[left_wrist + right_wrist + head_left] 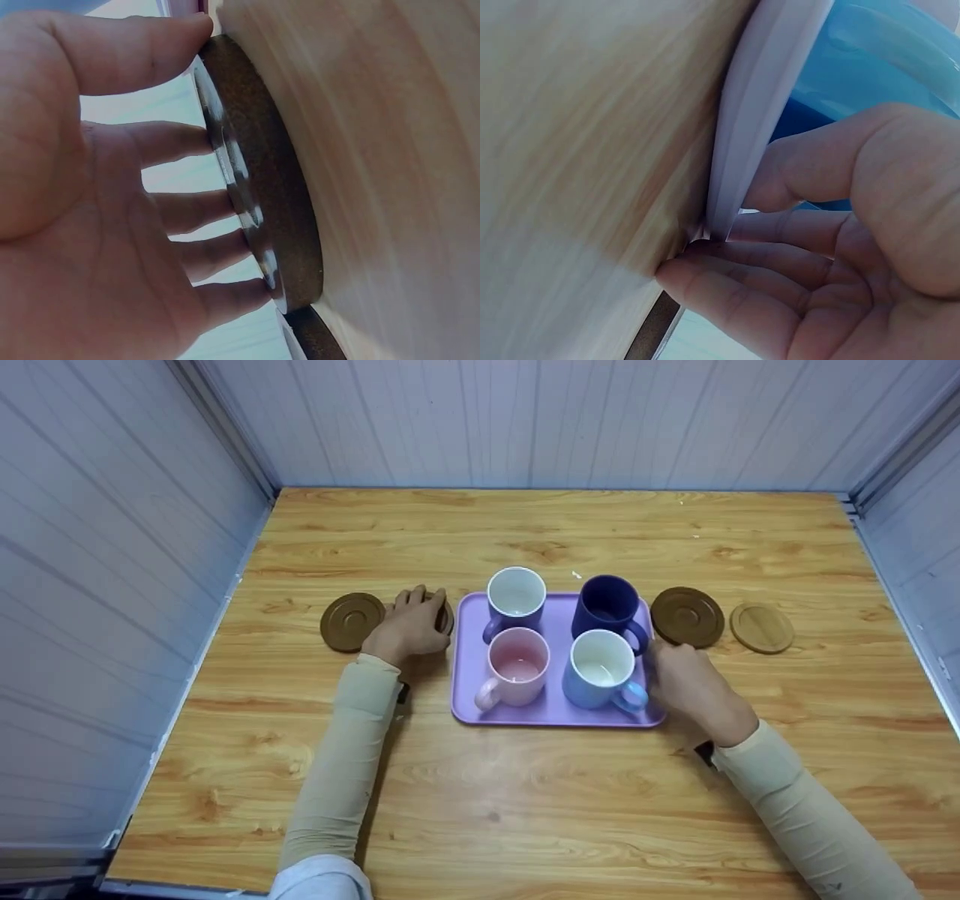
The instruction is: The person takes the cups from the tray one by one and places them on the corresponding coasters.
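Observation:
On a purple tray [555, 715] stand several mugs: a pink mug [517, 667], a light blue mug [592, 682], a dark blue mug [606, 607] and a white-lined mug [517, 600] with a dark handle. My right hand [691, 686] pinches the tray's right edge; in the right wrist view the thumb lies on the inner side of the rim and the fingers reach toward its underside. Left of the tray, my left hand [411, 626] touches a brown coaster [259, 165] flat on the table, its fairly straight fingers on the face and thumb at one edge.
Another dark brown coaster [352, 622] lies left of my left hand. To the right of the tray are a dark coaster [688, 617] and a lighter wooden one [761, 628]. Pale panels [495, 424] wall the wooden table [480, 810] at the back and sides.

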### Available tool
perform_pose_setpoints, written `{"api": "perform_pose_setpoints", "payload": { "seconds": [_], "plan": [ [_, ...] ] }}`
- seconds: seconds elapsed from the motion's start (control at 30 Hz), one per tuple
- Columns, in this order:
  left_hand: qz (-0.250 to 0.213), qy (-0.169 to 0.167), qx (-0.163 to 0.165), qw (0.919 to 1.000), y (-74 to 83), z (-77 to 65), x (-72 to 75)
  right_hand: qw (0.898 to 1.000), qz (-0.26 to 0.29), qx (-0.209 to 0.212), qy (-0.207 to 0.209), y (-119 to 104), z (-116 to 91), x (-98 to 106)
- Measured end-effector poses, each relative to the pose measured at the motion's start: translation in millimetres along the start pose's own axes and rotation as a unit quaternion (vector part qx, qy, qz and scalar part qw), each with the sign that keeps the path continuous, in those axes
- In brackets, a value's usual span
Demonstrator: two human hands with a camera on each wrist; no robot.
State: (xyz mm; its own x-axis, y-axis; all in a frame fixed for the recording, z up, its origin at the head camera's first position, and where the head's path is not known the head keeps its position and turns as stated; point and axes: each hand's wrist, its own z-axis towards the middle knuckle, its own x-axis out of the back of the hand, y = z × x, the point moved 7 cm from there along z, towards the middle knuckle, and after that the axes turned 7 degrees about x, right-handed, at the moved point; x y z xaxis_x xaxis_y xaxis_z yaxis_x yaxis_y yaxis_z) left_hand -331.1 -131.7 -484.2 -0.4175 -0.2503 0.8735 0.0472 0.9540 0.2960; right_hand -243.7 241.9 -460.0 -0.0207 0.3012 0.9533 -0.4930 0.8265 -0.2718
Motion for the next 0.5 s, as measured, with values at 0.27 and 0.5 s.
{"api": "perform_pose_setpoints", "payload": {
  "seconds": [0.27,0.5],
  "plan": [
    [0.003,-0.004,0.006,1.0000,1.1,7.9,3.6,1.000,0.001,-0.004,0.000,-0.1,0.8,1.2],
    [-0.006,-0.018,0.015,0.9997,1.9,17.4,5.6,1.000,-0.001,-0.005,0.001,0.3,0.3,0.1]
  ]
}}
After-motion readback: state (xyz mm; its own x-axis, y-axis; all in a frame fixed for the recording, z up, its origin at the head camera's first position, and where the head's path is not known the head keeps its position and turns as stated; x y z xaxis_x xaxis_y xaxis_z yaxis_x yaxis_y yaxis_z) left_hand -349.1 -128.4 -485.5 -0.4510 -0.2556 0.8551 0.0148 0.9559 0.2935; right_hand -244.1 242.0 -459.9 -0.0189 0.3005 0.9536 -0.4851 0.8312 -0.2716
